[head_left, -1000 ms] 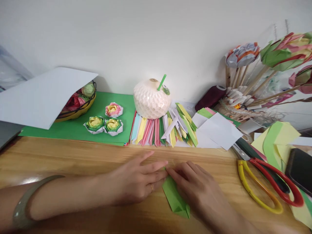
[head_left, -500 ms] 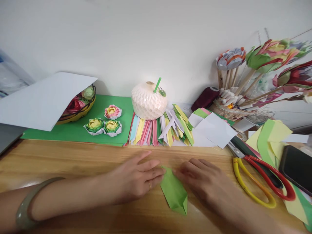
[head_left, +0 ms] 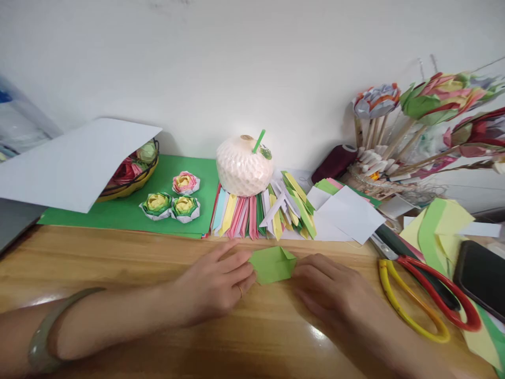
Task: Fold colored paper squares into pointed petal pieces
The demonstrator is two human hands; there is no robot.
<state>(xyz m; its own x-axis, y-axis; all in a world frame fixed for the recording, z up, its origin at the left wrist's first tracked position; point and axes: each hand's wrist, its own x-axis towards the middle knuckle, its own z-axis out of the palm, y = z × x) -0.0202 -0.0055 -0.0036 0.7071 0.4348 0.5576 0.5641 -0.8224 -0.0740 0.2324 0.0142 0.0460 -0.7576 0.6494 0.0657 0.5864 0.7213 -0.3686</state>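
Observation:
A light green paper piece (head_left: 273, 265) with a folded flap at its upper right lies between my hands, just above the wooden table (head_left: 150, 252). My left hand (head_left: 223, 276), with a ring on one finger, holds the paper's left edge with its fingertips. At the right edge, my right hand (head_left: 329, 281) has its fingers closed on the paper; the thumb is partly hidden beneath.
Scissors (head_left: 430, 279) and a black phone (head_left: 479, 279) lie at the right. Folded paper strips (head_left: 244, 216) sit below a white textured pot (head_left: 244, 168). Paper flowers (head_left: 185, 208) rest on green sheets (head_left: 118, 216), beside a basket (head_left: 136, 184).
The green paper has turned and moved up and away from me, so its folded flap now points to the upper right. Both hands have shifted with it.

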